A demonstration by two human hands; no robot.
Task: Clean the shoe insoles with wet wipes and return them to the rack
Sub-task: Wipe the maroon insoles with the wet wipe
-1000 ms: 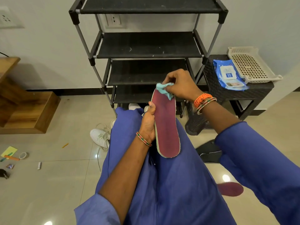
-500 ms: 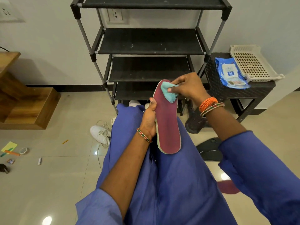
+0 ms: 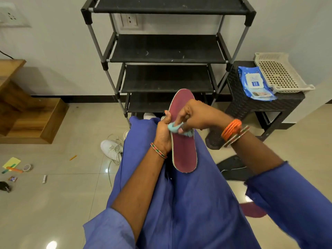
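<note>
A maroon insole [image 3: 184,151] with a pale rim stands upright over my lap. My left hand [image 3: 162,133] grips its left edge at the middle. My right hand [image 3: 195,116] pinches a light blue wet wipe [image 3: 175,128] and presses it against the middle of the insole. A second maroon insole [image 3: 253,210] lies on the floor at the lower right, partly hidden by my right sleeve. The black shoe rack [image 3: 167,58] stands straight ahead, its visible shelves bare.
A blue pack of wet wipes [image 3: 255,83] and a white perforated tray [image 3: 280,72] sit on a black stool [image 3: 251,106] to the right. A white sneaker [image 3: 112,149] lies on the floor left of my lap, a black shoe [image 3: 233,168] on the right. Small litter lies far left.
My right hand has drawn the wipe down from the insole's toe end to its middle. The left hand keeps its grip on the edge.
</note>
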